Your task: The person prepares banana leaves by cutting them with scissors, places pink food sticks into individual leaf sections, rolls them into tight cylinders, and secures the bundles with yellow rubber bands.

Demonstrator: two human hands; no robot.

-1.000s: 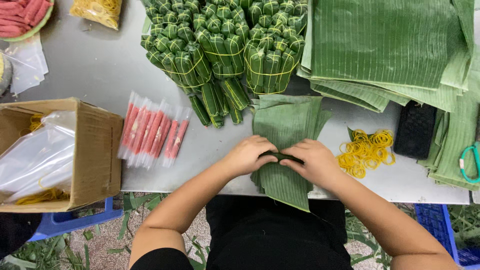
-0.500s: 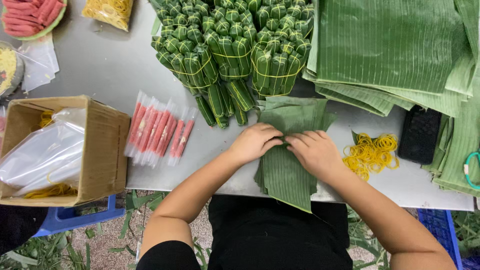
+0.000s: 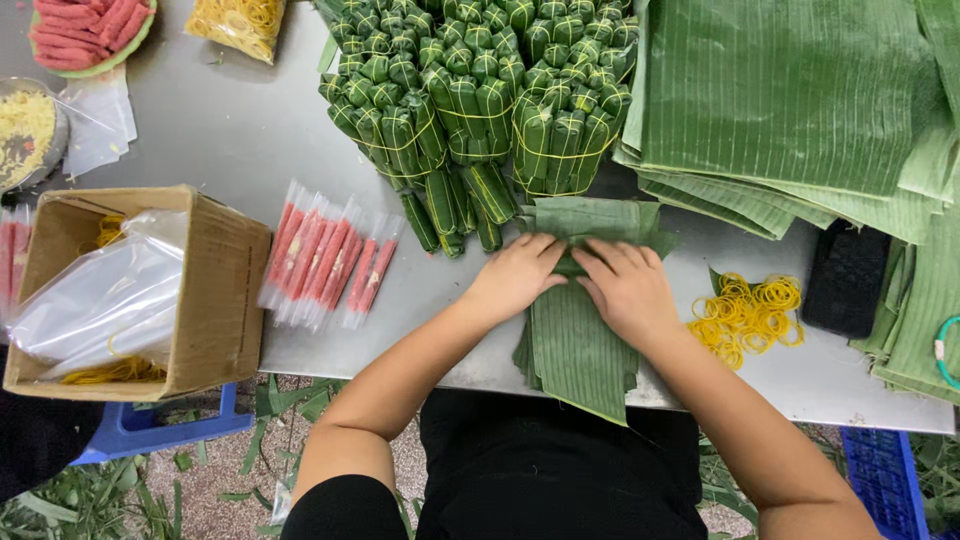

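— Shifted since half a second back: both hands further up the banana-leaf strips (image 3: 578,340), closer to the tied bundles.

— And the grip?

— Left hand (image 3: 515,277) and right hand (image 3: 625,290) pressed flat, palms down, fingertips nearly meeting over a fold in the leaf. Fingers together, clamped on nothing, just pushing down.

— Leaf where?

— On the grey metal table (image 3: 230,140), near edge, lower end hanging over it.

— Around it?

— Bundles of leaf-wrapped rolls (image 3: 470,100) just above, bound with yellow bands. Stack of banana leaves (image 3: 790,90) at right. Loose yellow rubber bands (image 3: 748,312) beside the right hand. Bagged pink sausages (image 3: 330,260) at left, next to a cardboard box (image 3: 215,290).
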